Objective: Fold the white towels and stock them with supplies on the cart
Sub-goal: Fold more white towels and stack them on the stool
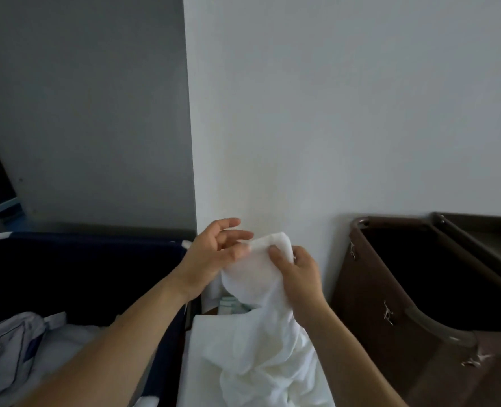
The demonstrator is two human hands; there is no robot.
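A white towel [258, 327] hangs crumpled in front of me, its upper end lifted near the wall corner. My right hand [297, 277] grips that upper end, thumb on top of the cloth. My left hand [214, 254] pinches the same edge from the left between thumb and index finger, the other fingers spread loosely. The towel's lower part trails down onto a white surface [196, 348] below my arms.
A dark blue laundry bin [81, 268] with white and striped linen [11, 348] stands at the left. A brown cart bag [419, 289] with a dark open inside stands at the right. A white wall corner rises straight ahead.
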